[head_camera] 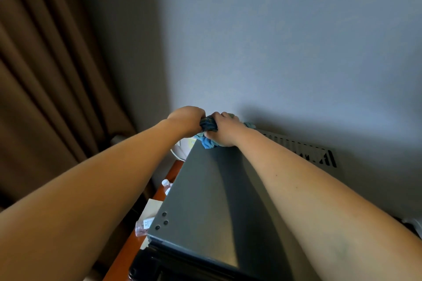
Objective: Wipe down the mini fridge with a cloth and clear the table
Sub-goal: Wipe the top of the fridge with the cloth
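Forearms, both hands (205, 125) gripping cloth (208, 135)

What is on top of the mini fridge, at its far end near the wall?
A blue cloth lies bunched at the far end of the mini fridge top. The left hand and right hand both grip it. The surface under the cloth is covered.

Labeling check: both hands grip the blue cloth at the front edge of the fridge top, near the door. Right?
Not quite. In the head view both the left hand and right hand grip the blue cloth, but at the back edge of the fridge top, against the wall, not the front edge near the door.
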Available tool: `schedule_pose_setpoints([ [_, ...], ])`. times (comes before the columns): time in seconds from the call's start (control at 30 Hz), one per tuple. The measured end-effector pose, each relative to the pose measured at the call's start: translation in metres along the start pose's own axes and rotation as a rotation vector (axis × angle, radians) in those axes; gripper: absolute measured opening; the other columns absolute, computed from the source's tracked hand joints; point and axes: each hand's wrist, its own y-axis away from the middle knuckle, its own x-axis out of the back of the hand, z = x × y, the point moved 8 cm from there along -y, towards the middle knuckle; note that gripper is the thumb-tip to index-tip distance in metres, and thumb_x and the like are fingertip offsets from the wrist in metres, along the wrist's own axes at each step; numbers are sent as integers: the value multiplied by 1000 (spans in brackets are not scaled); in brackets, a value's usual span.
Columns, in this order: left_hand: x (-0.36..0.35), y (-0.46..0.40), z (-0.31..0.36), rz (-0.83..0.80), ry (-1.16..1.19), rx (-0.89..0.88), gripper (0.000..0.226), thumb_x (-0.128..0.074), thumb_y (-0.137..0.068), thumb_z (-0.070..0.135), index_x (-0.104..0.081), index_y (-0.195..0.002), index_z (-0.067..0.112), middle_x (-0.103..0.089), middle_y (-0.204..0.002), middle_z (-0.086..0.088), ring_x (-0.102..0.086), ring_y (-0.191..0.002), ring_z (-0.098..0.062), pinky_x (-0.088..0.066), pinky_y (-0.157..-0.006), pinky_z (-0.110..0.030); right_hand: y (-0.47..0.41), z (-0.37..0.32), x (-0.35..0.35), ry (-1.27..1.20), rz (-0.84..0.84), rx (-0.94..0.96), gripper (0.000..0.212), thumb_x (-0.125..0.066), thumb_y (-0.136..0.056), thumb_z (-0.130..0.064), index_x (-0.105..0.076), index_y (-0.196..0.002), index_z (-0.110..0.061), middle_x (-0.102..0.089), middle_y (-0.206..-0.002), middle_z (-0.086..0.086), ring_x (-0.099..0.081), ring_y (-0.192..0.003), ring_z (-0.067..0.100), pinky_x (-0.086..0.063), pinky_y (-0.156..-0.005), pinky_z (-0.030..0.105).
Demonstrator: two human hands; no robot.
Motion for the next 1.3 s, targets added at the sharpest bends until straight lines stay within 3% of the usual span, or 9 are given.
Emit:
schedule_pose_setpoints([
  [0.2, -3, 40, 22, -25, -18, 108, 11, -56, -90, 25, -64, -95, 20, -69, -87, -1, -65, -79, -21, -46, -56, -31, 43, -2, 4, 47, -44, 129, 58, -52, -97, -50, -39, -146, -21, -48, -140, 11, -43, -133, 32, -31, -114, 46],
  [0.4, -7, 84, 59, -26, 2, 189, 12, -59, -89, 25, -66, -95, 17, -70, -92, -5, -66, -85, -25, -48, -62, -36, 93, 9, 4, 59, -80, 223, 53, -53, -95, -50, -46, -141, -24, -50, -140, 10, -49, -127, 33, -40, -105, 45],
  [0.57, -6, 107, 90, -46, 13, 199, 7, -63, -90, 24, -65, -95, 20, -70, -92, -4, -65, -84, -24, -45, -58, -33, 121, 25, 1, 79, -117, 242, 50, -53, -87, -54, -50, -127, -23, -57, -120, 8, -56, -113, 33, -47, -97, 48],
  [0.67, -5, 113, 101, -65, -4, 187, 16, -68, -89, 32, -68, -94, 17, -70, -91, -4, -65, -83, -24, -42, -56, -31, 131, 30, 2, 76, -148, 257, 50, -56, -85, -52, -50, -126, -22, -58, -117, 9, -58, -108, 32, -49, -95, 48],
  [0.97, -9, 106, 97, -84, -13, 169, 18, -70, -86, 39, -69, -96, 25, -68, -91, 3, -65, -85, -20, -56, -71, -38, 129, 35, 0, 93, -132, 278, 60, -54, -92, -55, -44, -139, -20, -48, -140, 12, -47, -129, 36, -42, -105, 48],
  [1.13, -12, 93, 84, -63, 43, 171, 12, -69, -87, 34, -59, -81, 31, -65, -86, 5, -62, -83, -19, -49, -64, -34, 110, 33, -4, 110, -122, 235, 59, -50, -92, -57, -43, -139, -21, -46, -144, 14, -44, -133, 38, -38, -109, 51],
  [1.23, -16, 82, 75, -59, 65, 158, 6, -65, -88, 30, -65, -92, 25, -65, -87, 2, -63, -84, -21, -44, -60, -33, 98, 32, -6, 113, -117, 188, 62, -48, -94, -58, -39, -143, -21, -41, -149, 14, -40, -137, 39, -35, -112, 52],
  [1.3, -17, 74, 69, -42, 81, 138, 6, -63, -87, 27, -65, -90, 22, -65, -86, 0, -64, -81, -22, -43, -56, -33, 90, 31, -7, 104, -107, 148, 64, -47, -94, -58, -37, -146, -21, -38, -152, 14, -38, -138, 41, -36, -111, 53],
])
